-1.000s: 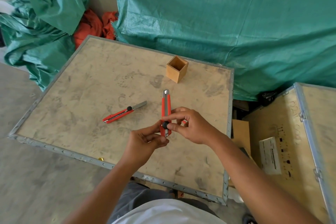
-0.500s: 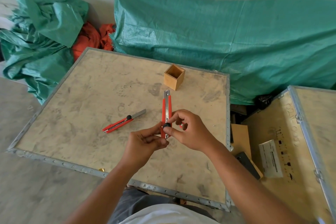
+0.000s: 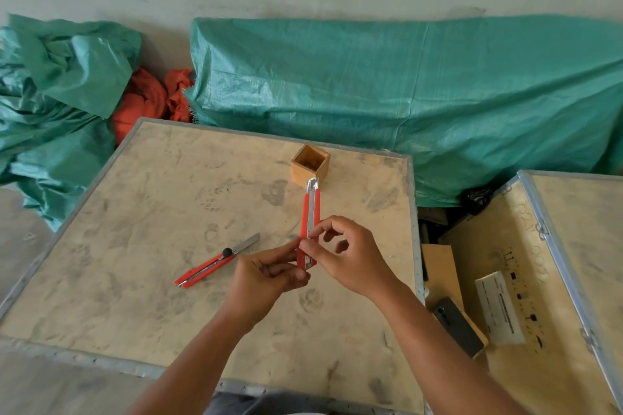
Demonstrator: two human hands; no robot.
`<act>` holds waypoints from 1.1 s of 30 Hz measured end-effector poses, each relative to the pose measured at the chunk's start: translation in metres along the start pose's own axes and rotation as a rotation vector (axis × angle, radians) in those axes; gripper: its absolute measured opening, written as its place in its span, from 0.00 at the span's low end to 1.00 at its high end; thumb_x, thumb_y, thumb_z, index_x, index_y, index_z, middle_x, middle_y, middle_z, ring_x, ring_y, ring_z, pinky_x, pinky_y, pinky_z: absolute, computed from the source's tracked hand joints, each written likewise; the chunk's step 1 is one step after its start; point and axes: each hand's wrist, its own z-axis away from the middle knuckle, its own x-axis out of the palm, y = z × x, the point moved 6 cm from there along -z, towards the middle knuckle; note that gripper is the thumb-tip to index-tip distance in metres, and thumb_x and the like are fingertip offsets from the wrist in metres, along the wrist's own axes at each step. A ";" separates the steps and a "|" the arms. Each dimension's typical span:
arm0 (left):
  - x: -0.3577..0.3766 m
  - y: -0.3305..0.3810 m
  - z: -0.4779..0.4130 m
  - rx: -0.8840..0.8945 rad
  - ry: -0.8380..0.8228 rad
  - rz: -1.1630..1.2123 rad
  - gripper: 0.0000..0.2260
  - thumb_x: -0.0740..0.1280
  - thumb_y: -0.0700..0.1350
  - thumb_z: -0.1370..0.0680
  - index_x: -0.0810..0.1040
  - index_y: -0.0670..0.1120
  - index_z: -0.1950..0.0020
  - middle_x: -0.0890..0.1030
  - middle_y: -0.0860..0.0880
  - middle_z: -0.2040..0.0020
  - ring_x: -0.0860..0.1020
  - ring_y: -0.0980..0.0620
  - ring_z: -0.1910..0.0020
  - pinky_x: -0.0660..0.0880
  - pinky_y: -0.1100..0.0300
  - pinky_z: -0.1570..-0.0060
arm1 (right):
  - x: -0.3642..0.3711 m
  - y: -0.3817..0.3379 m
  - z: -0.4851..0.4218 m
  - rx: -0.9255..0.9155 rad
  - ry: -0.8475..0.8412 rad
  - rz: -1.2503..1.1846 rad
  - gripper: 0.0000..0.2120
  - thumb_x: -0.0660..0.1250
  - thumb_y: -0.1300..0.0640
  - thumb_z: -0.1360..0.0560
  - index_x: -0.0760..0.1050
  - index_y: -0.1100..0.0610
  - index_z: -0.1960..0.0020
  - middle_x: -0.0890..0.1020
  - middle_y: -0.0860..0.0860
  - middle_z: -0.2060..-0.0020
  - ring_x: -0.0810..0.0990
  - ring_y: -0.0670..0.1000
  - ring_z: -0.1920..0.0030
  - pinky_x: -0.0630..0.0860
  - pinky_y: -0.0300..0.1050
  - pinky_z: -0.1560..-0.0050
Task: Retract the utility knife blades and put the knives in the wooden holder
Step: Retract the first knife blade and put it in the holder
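**Red knife held in both hands above a dusty board**

The held utility knife (image 3: 310, 219) is a slim red plastic bar with a bright metal channel down its middle and a silver tip pointing to 12 o'clock. The left hand (image 3: 266, 276) pinches its near end between thumb and fingers. The right hand (image 3: 350, 256) presses thumb and forefinger on the body just above that, the other fingers curled loose.

The wooden holder (image 3: 310, 165), a small open-topped cube of smooth honey-coloured wood, stands upright at 12 o'clock from the knife tip, just beyond it. At 9 o'clock from the hands, well apart from them, the second knife (image 3: 215, 261) lies flat with its grey blade out, pointing toward 2 o'clock; a black round knob sits where blade meets handle.

The board (image 3: 135, 212) is pale plywood, scuffed and smudged with dusty prints, edged in riveted metal. A similar crate lid (image 3: 573, 246) lies at 3 o'clock. Woven green tarpaulin (image 3: 404, 94) is draped at 12 o'clock against a rough grey wall, with crumpled orange cloth (image 3: 148, 101) at 11 o'clock.
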 end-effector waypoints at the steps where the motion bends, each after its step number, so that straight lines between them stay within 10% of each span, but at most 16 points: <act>1: 0.000 0.000 -0.007 -0.005 -0.010 -0.008 0.23 0.70 0.25 0.28 0.81 0.46 0.38 0.88 0.43 0.52 0.86 0.45 0.54 0.83 0.54 0.52 | -0.003 0.002 -0.006 0.030 -0.001 -0.042 0.09 0.74 0.46 0.26 0.81 0.48 0.48 0.85 0.42 0.52 0.82 0.46 0.48 0.82 0.44 0.55; 12: -0.006 0.046 -0.155 0.113 0.017 -0.229 0.18 0.75 0.31 0.29 0.84 0.44 0.42 0.87 0.44 0.50 0.86 0.43 0.54 0.83 0.47 0.51 | -0.054 0.027 -0.148 0.039 0.178 -0.055 0.13 0.75 0.63 0.26 0.84 0.50 0.44 0.87 0.49 0.52 0.87 0.51 0.51 0.85 0.58 0.48; 18: -0.013 0.051 -0.243 0.134 0.090 -0.399 0.18 0.77 0.35 0.30 0.83 0.46 0.42 0.87 0.45 0.52 0.81 0.53 0.56 0.80 0.54 0.54 | -0.054 0.054 -0.231 0.036 0.292 0.028 0.12 0.76 0.63 0.27 0.85 0.53 0.45 0.88 0.51 0.54 0.87 0.49 0.55 0.85 0.49 0.50; 24: -0.027 0.015 -0.298 0.012 0.190 -0.641 0.27 0.78 0.44 0.30 0.77 0.48 0.32 0.79 0.47 0.34 0.76 0.46 0.37 0.72 0.57 0.42 | -0.034 0.097 -0.262 0.091 0.327 0.162 0.13 0.75 0.66 0.27 0.86 0.55 0.44 0.88 0.52 0.50 0.85 0.46 0.56 0.83 0.44 0.46; 33: -0.039 -0.011 -0.317 -0.003 0.149 -0.764 0.27 0.77 0.48 0.29 0.76 0.49 0.31 0.82 0.46 0.39 0.79 0.48 0.48 0.72 0.59 0.54 | -0.011 0.119 -0.259 0.027 0.281 0.354 0.14 0.74 0.66 0.27 0.86 0.57 0.43 0.88 0.54 0.50 0.85 0.53 0.51 0.82 0.47 0.45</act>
